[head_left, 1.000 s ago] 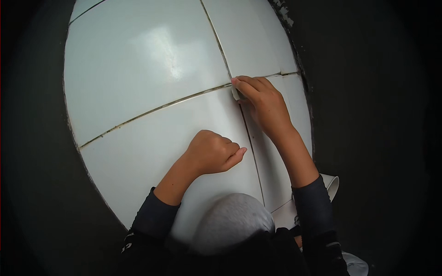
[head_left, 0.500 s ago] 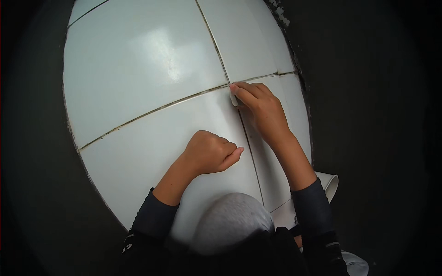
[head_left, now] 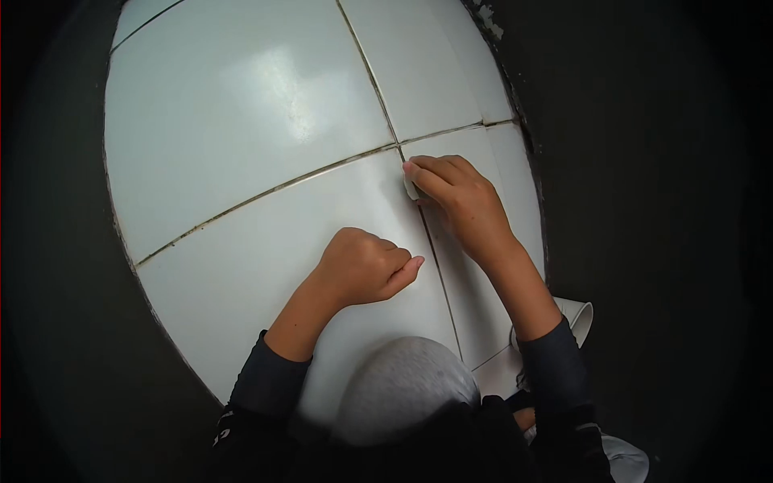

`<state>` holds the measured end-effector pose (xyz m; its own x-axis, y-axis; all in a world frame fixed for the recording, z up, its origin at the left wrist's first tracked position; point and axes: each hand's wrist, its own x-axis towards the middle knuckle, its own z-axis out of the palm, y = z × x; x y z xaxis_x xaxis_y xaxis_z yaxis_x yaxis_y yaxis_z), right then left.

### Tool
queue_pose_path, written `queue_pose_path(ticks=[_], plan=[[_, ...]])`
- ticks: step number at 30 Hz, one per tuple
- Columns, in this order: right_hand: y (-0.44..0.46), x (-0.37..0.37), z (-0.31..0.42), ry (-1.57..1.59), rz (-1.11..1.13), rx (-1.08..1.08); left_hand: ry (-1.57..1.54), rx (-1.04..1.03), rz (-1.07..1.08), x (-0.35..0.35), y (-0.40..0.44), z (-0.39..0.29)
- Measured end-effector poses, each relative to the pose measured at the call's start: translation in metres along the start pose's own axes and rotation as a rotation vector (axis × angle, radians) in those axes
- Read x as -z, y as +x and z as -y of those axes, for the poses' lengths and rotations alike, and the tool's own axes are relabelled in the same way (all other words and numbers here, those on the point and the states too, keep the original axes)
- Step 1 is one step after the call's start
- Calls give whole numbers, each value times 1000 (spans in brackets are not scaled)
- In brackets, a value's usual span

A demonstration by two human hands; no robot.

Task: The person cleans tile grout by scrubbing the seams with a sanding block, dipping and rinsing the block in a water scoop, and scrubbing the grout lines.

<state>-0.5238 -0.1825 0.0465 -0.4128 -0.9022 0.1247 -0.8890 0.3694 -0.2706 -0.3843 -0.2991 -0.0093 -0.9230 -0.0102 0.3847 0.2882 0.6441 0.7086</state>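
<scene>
My right hand (head_left: 461, 197) grips a small pale flat piece (head_left: 411, 187) between thumb and fingers. The piece touches the dark joint line (head_left: 427, 233) between the white tiles, just below the place where the joints cross. My left hand (head_left: 366, 266) is closed in a fist above the white tile (head_left: 266, 282), left of that line. Its curled fingers face away from the camera, so whatever may be inside them is hidden.
A grey rounded surface (head_left: 407, 386), perhaps a knee, is at the bottom centre. Beside my right sleeve lies a white curved object (head_left: 581, 324). Dark floor (head_left: 636, 201) borders the tiles, with pale flakes (head_left: 491, 22) at the upper right.
My right hand has slid with the pale piece down along the joint, away from the crossing, which is now uncovered. My left hand has hardly moved.
</scene>
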Motion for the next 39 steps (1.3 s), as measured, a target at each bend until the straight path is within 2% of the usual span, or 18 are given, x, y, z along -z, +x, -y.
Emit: queue_pose_path(ticks=[5, 12, 14, 18, 21, 27, 33, 39], plan=[[-65, 11, 22, -51, 31, -12, -5, -8, -22, -2, -1, 1], [24, -10, -5, -22, -76, 19, 15, -13, 0, 0, 0, 1], [26, -10, -7, -7, -97, 15, 3, -17, -6, 0, -1, -1], [-36, 6, 10, 30, 13, -19, 14, 7, 6, -1, -3, 1], [-42, 10, 14, 0, 50, -24, 11, 3, 12, -1, -2, 0], [41, -9, -4, 18, -50, -58, 39, -2, 13, -1, -1, 1], [-9, 3, 5, 60, 31, -43, 3, 0, -17, -1, -2, -1], [31, -10, -3, -36, -59, -36, 10, -38, -15, -4, -1, -2]])
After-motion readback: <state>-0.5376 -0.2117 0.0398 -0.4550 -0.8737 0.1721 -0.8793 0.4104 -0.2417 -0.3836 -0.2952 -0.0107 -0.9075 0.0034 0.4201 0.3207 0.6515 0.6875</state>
